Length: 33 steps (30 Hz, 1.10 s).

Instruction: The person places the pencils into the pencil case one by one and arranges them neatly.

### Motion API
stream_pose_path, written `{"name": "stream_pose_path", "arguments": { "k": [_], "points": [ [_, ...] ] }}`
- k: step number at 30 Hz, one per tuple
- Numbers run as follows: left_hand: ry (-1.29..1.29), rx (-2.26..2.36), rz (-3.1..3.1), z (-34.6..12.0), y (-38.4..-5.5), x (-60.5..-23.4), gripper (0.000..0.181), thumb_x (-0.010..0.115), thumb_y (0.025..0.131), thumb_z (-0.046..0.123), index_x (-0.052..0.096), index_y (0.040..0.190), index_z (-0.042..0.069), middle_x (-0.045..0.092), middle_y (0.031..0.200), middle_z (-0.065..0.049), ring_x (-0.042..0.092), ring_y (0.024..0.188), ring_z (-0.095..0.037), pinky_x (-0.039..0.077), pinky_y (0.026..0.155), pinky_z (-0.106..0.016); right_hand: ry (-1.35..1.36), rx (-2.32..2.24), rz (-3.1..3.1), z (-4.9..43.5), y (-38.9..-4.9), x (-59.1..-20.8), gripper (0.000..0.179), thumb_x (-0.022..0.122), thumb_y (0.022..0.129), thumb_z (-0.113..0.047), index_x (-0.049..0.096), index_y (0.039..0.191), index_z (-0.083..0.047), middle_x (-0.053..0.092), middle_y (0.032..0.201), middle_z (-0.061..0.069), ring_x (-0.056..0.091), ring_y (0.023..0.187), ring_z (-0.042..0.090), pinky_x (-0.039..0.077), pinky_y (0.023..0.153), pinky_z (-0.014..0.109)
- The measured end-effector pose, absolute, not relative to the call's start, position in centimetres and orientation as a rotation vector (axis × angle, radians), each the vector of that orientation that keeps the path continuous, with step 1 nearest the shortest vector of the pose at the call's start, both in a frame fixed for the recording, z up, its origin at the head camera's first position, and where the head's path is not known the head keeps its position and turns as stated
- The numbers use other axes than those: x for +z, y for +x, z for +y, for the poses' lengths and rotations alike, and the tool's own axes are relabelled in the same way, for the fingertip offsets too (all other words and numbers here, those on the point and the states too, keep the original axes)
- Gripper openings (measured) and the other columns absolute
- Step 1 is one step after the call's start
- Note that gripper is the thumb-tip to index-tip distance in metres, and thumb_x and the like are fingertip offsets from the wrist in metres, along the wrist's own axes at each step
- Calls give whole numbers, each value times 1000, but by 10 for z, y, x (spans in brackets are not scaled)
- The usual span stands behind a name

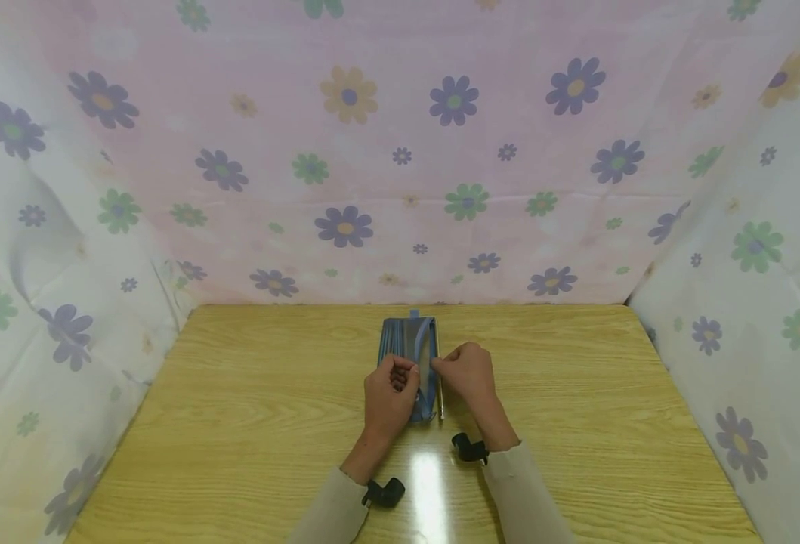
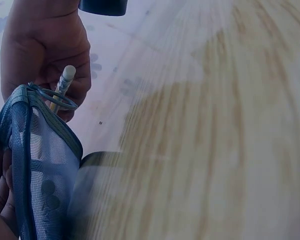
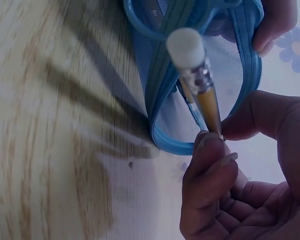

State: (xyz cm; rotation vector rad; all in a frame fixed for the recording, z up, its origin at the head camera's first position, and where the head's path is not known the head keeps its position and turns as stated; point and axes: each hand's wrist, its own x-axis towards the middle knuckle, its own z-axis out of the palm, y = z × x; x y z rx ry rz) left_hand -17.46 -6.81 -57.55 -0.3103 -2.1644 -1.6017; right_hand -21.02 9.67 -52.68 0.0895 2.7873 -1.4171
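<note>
A blue mesh zipper pouch (image 1: 425, 408) lies in front of me with its zipped opening gaping. My left hand (image 1: 387, 393) grips the pouch's left side, its fingers curled at the edge of the opening. At the pouch's right side my right hand (image 1: 469, 372) pinches a pencil (image 1: 441, 406) between thumb and fingertips. The pencil's white eraser (image 3: 186, 48) and metal band point toward my body. In the right wrist view the pencil overlaps the opening, and a slim item (image 3: 187, 95) shows inside the pouch. A blue ring (image 2: 62, 100) hangs at the pouch's near end.
The pouch lies on a wood-grain table (image 1: 270, 423). Flower-print cloth (image 1: 386, 174) stands behind the table and along both sides. A black wrist camera (image 1: 386, 493) sits on my left wrist, another wrist camera (image 1: 469, 447) on my right.
</note>
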Motion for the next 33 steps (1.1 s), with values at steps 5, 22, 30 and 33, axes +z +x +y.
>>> {"name": "stream_pose_path", "arguments": {
  "k": [5,22,30,33],
  "points": [
    [-314,-1591,-2164,-68,-174,-574,7,71,101,13,70,101,7,70,82,-1,65,67,-9,57,58,-25,85,-1417,2768,96,-210,-525,32,78,86,-21,74,57,-8,57,45,-4,47,40,12,37,43,25],
    [-274,-1631,-2168,-66,-175,-571,6,73,98,6,69,99,11,70,82,1,66,68,-9,57,59,-27,158,-1497,2676,93,-219,-529,25,75,85,-21,77,65,-6,67,55,2,54,48,14,40,46,27],
    [-284,-1626,-2172,-66,-176,-571,6,70,98,5,70,99,11,70,82,0,66,68,-10,57,59,-26,163,-1516,2634,93,-222,-530,26,73,86,-22,78,66,-5,72,62,10,56,48,14,39,46,26],
    [-285,-1625,-2170,-66,-176,-571,5,71,99,6,69,98,11,70,81,0,66,68,-10,56,58,-26,163,-1522,2630,93,-222,-530,26,74,86,-23,78,67,-6,72,62,10,59,49,15,42,47,26]
  ]
}}
